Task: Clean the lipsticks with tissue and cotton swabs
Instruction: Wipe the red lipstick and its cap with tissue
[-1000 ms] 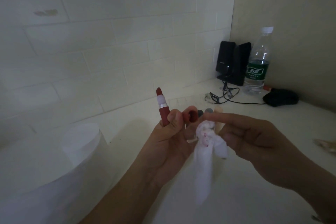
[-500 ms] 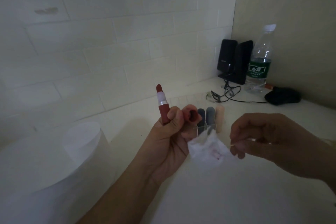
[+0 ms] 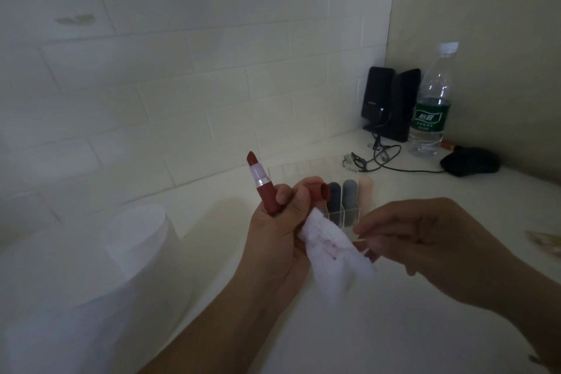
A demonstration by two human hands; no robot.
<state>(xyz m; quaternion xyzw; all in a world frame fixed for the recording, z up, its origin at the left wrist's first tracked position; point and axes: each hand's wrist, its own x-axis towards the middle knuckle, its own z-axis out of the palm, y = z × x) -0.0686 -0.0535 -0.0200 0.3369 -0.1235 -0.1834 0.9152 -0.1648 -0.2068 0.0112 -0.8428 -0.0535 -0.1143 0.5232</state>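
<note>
While the left hand crowds an uncapped red lipstick, its cap and a stained tissue together and the right hand pinches a thin swab stick, the exposed bullet could smear or the cap slip.

The only lettering stands on the green label of the water bottle, well beyond the right hand in the far corner of the tabletop: two large white characters with a line of smaller print beneath, all too blurred to read. A small pale mark on the black speaker beside it is illegible.
</note>
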